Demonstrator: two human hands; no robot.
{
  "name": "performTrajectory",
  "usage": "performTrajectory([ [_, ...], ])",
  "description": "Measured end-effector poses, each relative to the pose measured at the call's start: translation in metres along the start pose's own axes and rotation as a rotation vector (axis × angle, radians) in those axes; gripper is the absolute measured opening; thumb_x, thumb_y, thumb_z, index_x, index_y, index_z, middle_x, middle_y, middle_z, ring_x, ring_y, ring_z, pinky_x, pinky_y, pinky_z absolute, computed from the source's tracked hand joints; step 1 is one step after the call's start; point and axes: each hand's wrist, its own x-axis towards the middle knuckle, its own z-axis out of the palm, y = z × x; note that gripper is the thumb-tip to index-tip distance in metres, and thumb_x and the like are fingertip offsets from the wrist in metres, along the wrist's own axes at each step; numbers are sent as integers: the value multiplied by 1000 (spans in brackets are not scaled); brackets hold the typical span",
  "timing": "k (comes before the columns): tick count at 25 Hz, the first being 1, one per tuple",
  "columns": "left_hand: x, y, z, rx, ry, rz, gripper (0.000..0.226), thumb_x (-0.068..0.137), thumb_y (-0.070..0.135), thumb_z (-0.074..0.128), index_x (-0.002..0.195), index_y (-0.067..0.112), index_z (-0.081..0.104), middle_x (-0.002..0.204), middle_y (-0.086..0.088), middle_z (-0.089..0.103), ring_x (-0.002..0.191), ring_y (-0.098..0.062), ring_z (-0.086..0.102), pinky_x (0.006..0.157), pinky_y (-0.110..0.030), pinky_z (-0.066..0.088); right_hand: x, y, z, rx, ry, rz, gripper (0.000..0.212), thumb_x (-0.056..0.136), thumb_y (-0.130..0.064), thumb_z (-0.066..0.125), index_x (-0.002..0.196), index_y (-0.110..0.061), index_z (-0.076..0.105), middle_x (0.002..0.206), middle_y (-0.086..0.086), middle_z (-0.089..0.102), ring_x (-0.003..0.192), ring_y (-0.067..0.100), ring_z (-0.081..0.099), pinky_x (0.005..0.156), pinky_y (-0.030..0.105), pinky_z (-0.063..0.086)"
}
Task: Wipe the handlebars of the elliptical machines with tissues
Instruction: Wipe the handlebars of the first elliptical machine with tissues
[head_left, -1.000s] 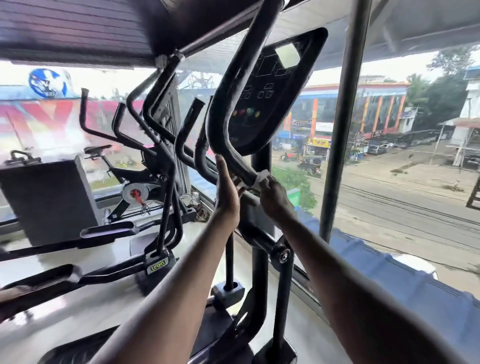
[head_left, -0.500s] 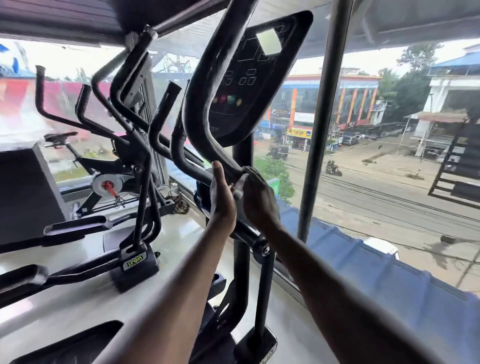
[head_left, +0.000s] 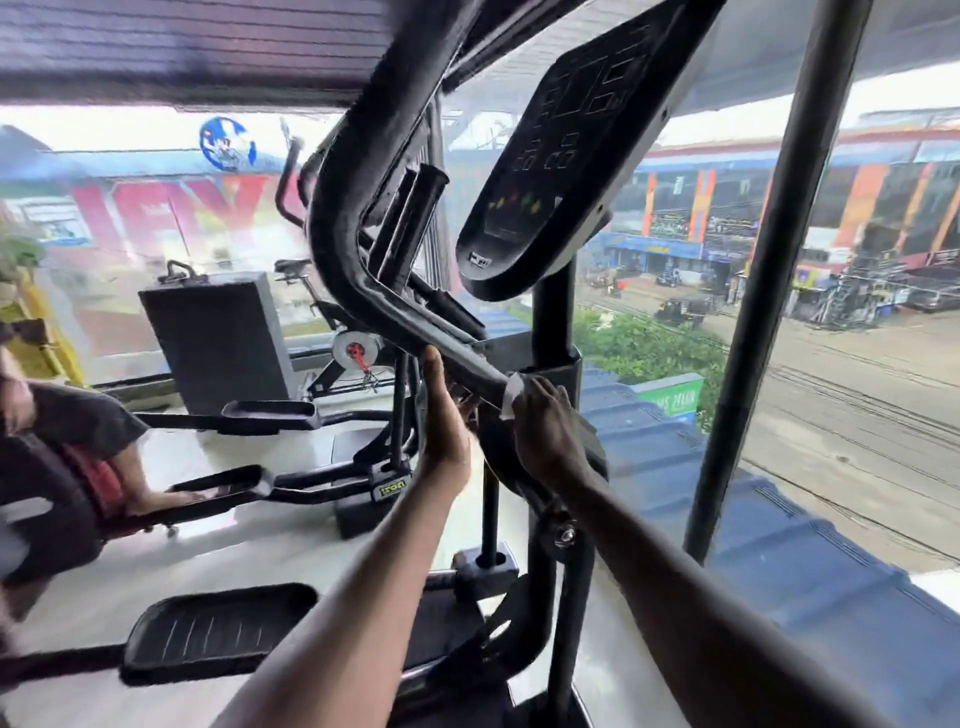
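Observation:
A thick black curved handlebar (head_left: 363, 260) of the elliptical machine rises in front of me and joins the centre post (head_left: 553, 332) under the black console (head_left: 561, 156). My right hand (head_left: 545, 431) presses a white tissue (head_left: 511, 395) around the low end of this bar, right where it meets the post. My left hand (head_left: 441, 421) grips the same bar just to the left, thumb up along it, fingers hidden behind the bar.
A foot pedal (head_left: 218, 629) lies low at the left. Another elliptical (head_left: 374, 488) and a spin bike (head_left: 353, 348) stand beyond, beside a dark box (head_left: 218, 338). A person's leg (head_left: 104, 447) shows at the far left. A window pillar (head_left: 769, 291) stands at the right.
The view has swung left and closer to the machine. Both hands stay low on the handlebar by the post, the right hand still wrapping the tissue on it.

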Motion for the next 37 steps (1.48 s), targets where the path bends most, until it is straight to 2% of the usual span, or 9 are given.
performTrajectory([
  [3,-6,23,-2,65,129,154,48,98,43,43,118,4,62,103,-8,70,88,-16,67,68,-26,53,31,-37,5,152,-21,5,32,101,-29,31,95,-16,59,106,13,65,107,33,56,83,38,39],
  [7,-8,69,-6,168,296,336,32,88,54,51,89,26,68,88,1,71,81,-17,67,70,-36,53,31,-57,13,357,57,-277,41,99,-27,38,132,-10,55,134,9,57,126,20,48,104,20,32],
  [9,-9,86,-14,236,299,384,31,84,60,52,88,33,69,86,2,71,85,-24,68,78,-46,55,27,-42,7,309,39,-183,46,99,-35,33,122,-8,61,126,12,62,119,25,54,97,22,37],
  [13,-14,108,-15,197,239,452,21,100,33,47,88,25,62,71,11,69,68,-7,67,65,-32,54,56,-92,-8,237,-102,112,45,103,-37,29,85,-10,60,99,19,67,97,36,61,75,38,42],
  [18,-5,131,-23,174,250,521,20,99,27,49,86,23,64,78,3,66,68,-8,62,63,-24,48,34,-122,7,311,175,-391,40,101,-26,37,134,-9,52,132,10,58,123,23,50,101,32,38],
  [23,-3,140,-27,159,160,408,17,98,29,52,87,24,64,82,0,67,66,-8,63,57,-24,50,55,-135,-2,317,71,-104,39,95,-39,25,81,-16,53,81,8,60,74,28,53,63,33,31],
  [28,-1,134,-29,153,124,389,19,98,34,51,89,25,64,89,-6,66,72,-15,64,60,-29,51,46,-143,4,343,149,-245,37,98,-39,27,91,-14,53,91,5,58,83,24,51,69,33,34],
  [34,-1,150,-14,159,170,391,26,98,20,41,84,19,63,72,6,62,67,-8,57,64,-28,43,74,-158,-16,519,41,15,30,95,-22,41,67,-16,50,64,1,54,66,23,50,62,37,39],
  [37,6,161,-4,138,174,370,27,98,25,45,94,11,68,77,2,67,72,-10,63,71,-29,48,69,-178,-15,717,132,10,20,92,-16,45,94,-20,65,93,2,68,84,20,59,73,33,43],
])
